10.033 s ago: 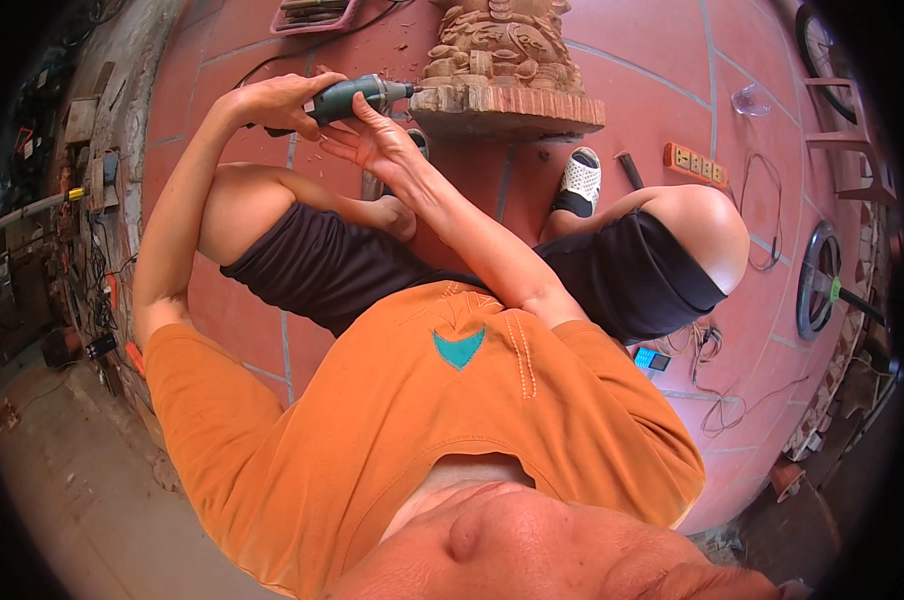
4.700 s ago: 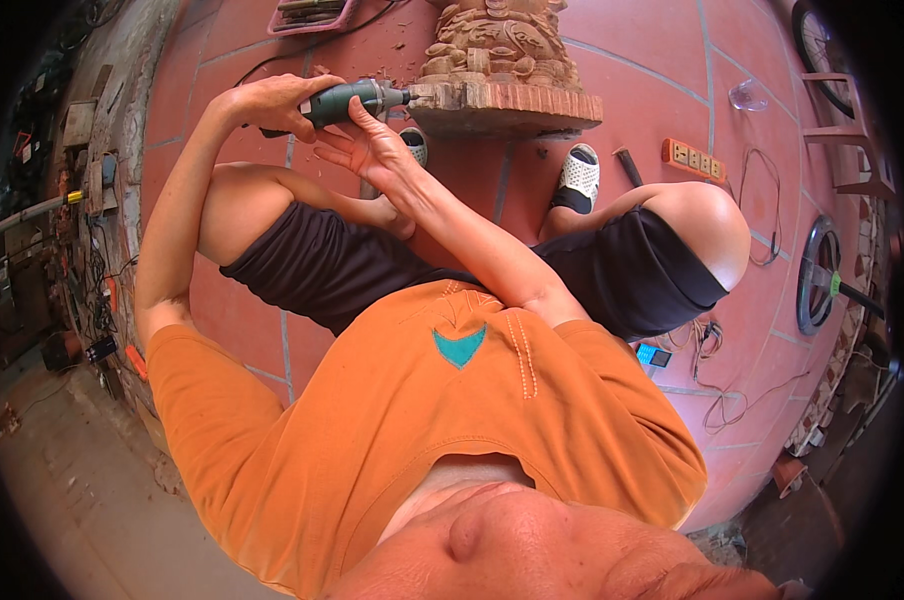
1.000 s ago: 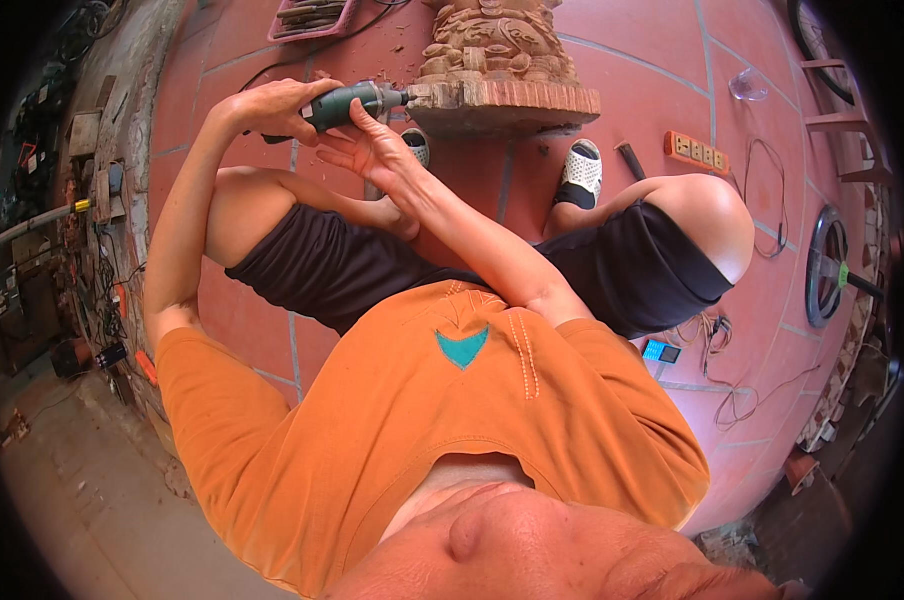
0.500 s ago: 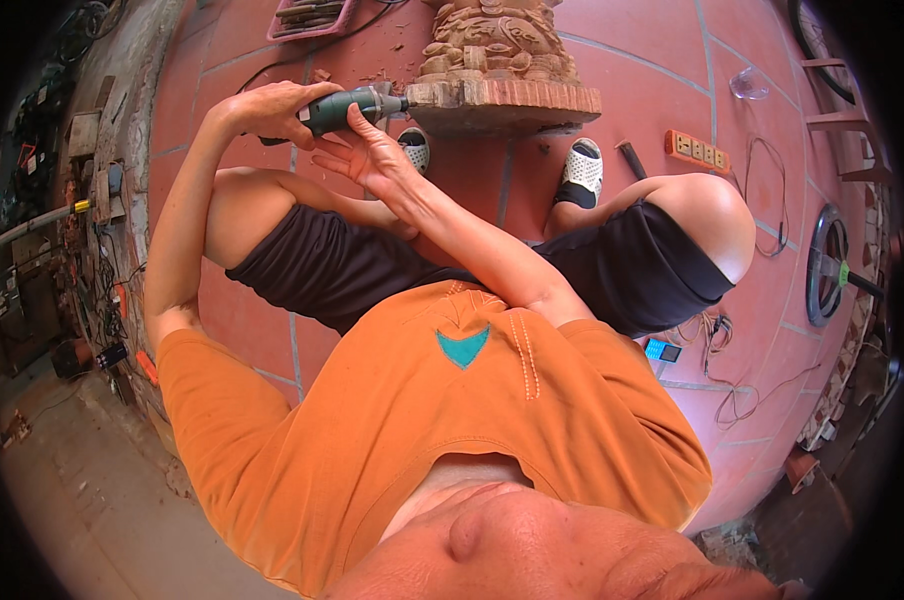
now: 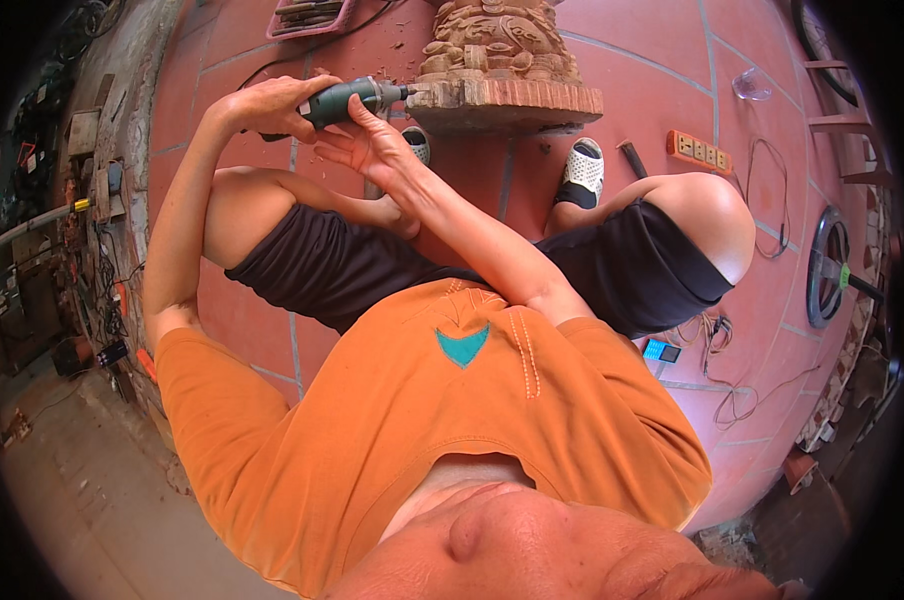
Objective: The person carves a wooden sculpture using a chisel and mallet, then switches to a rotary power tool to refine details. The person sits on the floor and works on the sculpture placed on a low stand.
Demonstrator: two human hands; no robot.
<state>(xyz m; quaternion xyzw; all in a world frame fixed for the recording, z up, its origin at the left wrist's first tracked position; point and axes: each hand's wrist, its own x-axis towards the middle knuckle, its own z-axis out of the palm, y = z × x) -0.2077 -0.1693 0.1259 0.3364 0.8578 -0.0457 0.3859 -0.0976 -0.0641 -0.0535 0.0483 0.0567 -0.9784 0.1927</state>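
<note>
A green handheld die grinder [image 5: 340, 103] lies almost level at the upper left. My left hand [image 5: 277, 106] is wrapped round its rear body. My right hand [image 5: 380, 155] is beside its front end, palm turned up, with the thumb against the grinder's side and the other fingers stretched out below. The grinder's tip meets the left edge of the thick base of a carved wooden piece [image 5: 507, 105]. Whether the tip touches the wood is too small to tell. Part of the grinder's front is hidden by my right hand.
On the red tiles are a pink basket of tools [image 5: 312, 16], an orange power strip [image 5: 699, 152], a dark-handled tool [image 5: 631, 160], a clear cup [image 5: 752, 85], a lit phone [image 5: 662, 351] and loose cords. My white shoe [image 5: 583, 172] stands near the base. A wheel [image 5: 827, 265] is at right.
The grinder's front end has shifted slightly up along the edge of the wooden base. Both hands have kept nearly the same places on it.
</note>
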